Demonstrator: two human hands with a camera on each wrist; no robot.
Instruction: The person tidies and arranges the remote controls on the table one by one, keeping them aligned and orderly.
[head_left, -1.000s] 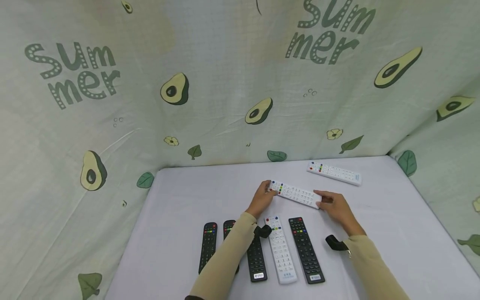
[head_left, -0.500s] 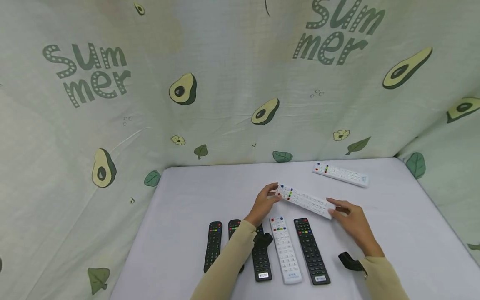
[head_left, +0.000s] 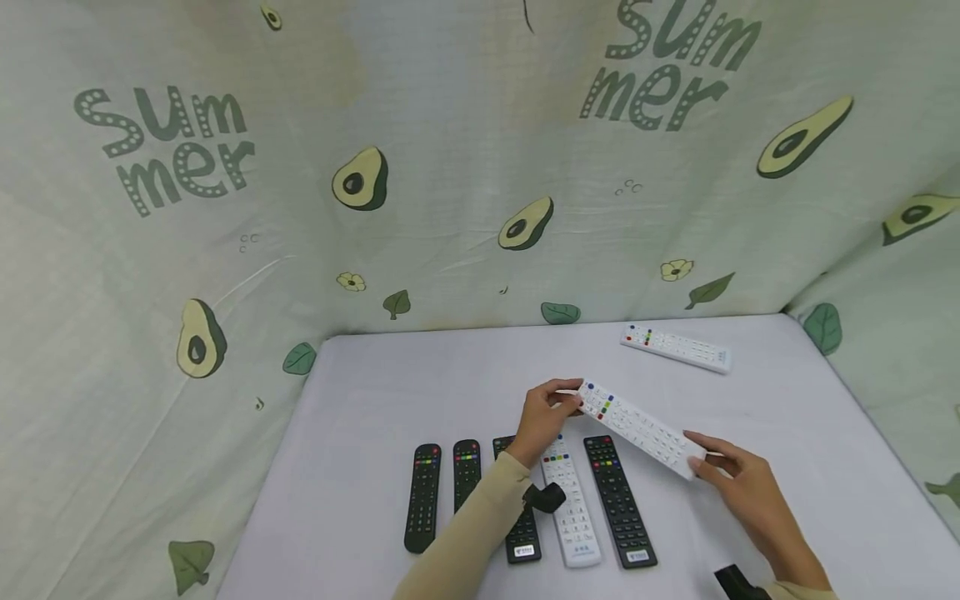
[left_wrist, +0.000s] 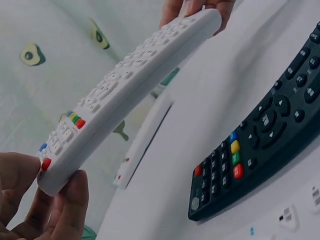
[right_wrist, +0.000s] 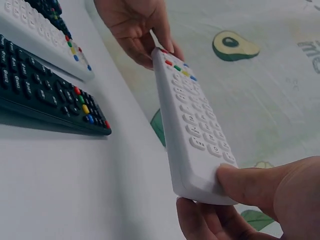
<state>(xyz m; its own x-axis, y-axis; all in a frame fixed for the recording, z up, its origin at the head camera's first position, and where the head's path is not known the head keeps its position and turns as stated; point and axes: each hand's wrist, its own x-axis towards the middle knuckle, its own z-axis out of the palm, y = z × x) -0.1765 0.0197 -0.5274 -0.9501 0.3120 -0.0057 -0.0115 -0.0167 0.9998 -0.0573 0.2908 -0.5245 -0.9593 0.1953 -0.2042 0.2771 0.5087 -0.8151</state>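
Both hands hold a white remote control (head_left: 645, 429) aslant above the table. My left hand (head_left: 546, 417) pinches its far-left end, beside the red and blue buttons. At the plain lower end, my right hand (head_left: 750, 483) grips it with the thumb on top and fingers beneath, as the right wrist view shows. Its button side faces up. Under and left of it lies a row of remotes: a black remote (head_left: 621, 500), a white remote (head_left: 573, 517) and several more black ones, partly hidden by the left forearm.
Another white remote (head_left: 675, 347) lies near the back right of the white table (head_left: 375, 383). Behind the table hangs a curtain (head_left: 442, 167) printed with avocados. The leftmost black remote (head_left: 423, 500) lies left of the left sleeve (head_left: 468, 533).
The held remote has come nearer and to the right, tilting more steeply as its right end swung down toward the front. Both hands moved with it, keeping their hold.
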